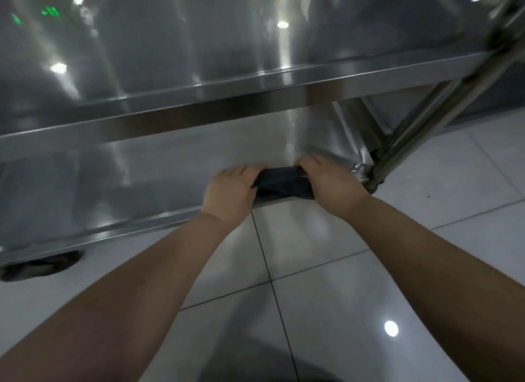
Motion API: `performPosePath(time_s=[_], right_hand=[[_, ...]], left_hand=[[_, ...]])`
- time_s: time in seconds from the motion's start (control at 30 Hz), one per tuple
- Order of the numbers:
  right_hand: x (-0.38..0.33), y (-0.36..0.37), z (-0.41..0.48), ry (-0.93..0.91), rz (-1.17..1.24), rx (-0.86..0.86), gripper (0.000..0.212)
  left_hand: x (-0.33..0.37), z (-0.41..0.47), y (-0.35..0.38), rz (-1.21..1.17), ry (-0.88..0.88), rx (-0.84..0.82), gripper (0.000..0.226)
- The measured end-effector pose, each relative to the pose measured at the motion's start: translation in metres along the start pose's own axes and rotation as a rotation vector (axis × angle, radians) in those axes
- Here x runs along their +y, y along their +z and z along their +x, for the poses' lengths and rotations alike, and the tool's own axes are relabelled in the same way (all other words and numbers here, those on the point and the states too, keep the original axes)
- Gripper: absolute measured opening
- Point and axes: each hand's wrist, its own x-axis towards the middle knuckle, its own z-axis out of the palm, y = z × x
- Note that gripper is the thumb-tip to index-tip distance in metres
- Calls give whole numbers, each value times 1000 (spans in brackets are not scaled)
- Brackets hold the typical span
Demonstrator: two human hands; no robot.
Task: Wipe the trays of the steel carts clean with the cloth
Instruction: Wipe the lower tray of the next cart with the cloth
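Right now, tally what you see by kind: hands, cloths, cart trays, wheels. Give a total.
Hands: 2, left hand and right hand, both gripping the cloth
Cloths: 1, dark cloth
Trays: 2 plainly seen, upper tray and lower tray
Wheels: 1, wheel
Total: 6

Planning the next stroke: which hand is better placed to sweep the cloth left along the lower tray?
Probably the left hand: both grip the cloth at the rim of the lower tray, but the left is on the open side, while the right hand sits by the corner post.
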Motion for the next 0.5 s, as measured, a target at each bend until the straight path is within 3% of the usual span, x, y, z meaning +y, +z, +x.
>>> performPosePath(time_s=[0.1,0.2,0.37,0.5], right_hand=[[-15,-23,-23,29,127,49,21],[-29,-36,-58,103,230,-24,43],[-23,-82,-107,308,370,39,30],[-13,-172,-130,332,320,-15,22]], left_hand=[[15,-6,-22,-22,-12,-36,32],[35,-21,-35,19,-7,-42,26],[74,-1,-62,7,168,-166,37],[123,44,-91,-15,310,-262,26]])
